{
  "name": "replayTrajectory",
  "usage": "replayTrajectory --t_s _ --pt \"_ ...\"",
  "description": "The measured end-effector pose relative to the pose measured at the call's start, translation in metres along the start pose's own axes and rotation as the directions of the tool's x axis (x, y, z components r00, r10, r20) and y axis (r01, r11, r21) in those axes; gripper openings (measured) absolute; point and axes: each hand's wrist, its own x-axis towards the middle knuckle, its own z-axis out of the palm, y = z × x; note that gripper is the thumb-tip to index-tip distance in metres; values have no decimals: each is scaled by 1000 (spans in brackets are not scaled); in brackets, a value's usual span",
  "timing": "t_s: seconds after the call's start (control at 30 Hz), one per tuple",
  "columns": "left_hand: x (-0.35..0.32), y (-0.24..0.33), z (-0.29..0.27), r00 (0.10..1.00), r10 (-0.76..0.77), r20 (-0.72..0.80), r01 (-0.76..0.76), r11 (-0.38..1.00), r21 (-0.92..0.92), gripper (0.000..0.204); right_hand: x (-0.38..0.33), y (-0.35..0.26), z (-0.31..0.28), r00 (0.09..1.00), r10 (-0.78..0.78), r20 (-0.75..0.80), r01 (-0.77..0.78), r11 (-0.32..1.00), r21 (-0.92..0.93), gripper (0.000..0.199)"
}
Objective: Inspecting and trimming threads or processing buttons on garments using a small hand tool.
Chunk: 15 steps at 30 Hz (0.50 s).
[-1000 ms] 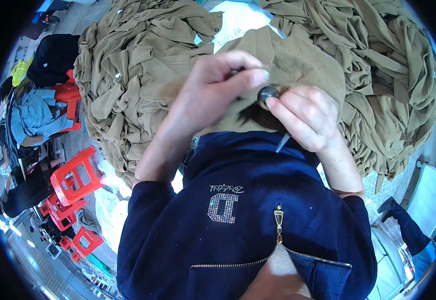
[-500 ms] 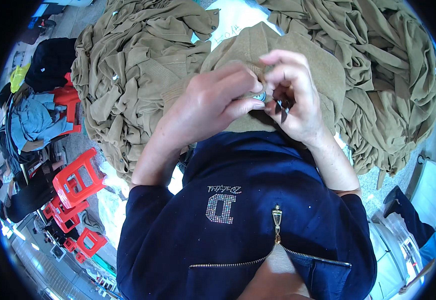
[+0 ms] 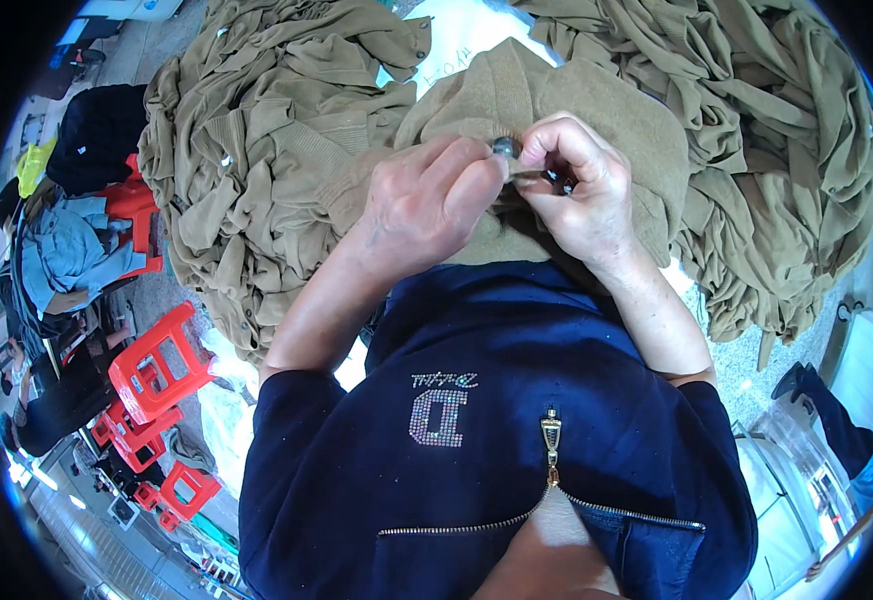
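Note:
An olive-tan knitted garment [image 3: 596,110] lies spread in front of me over my lap. My left hand [image 3: 426,200] pinches a small dark round button [image 3: 504,147] at the garment's middle, thumb and forefinger closed on it. My right hand [image 3: 581,185] is curled close beside it, fingers closed on a small dark tool [image 3: 554,180] whose shape I cannot make out. The two hands touch at the fingertips. My dark blue zip top [image 3: 496,400] fills the lower part of the view.
Big heaps of the same olive-tan garments lie at the left [image 3: 256,150] and at the right [image 3: 786,150]. Red plastic stools [image 3: 156,360] stand on the floor at the left, near a pile of dark and blue clothes [image 3: 66,250]. Another person's blue sleeve [image 3: 846,440] shows at the right edge.
Both hands have shifted up and slightly right on the garment. The right hand's fingers have curled tighter and come against the left hand's fingertips at the button.

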Motion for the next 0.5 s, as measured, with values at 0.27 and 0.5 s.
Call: replayTrajectory --t_s 0.27,0.5 --pt "-42 -36 2 866 -472 168 493 862 -119 15 -37 18 -24 981 -39 192 145 804 -577 30" --pt "-83 -46 -32 661 -704 260 660 380 -648 14 -57 14 -52 993 105 -46 -110 758 -642 23"
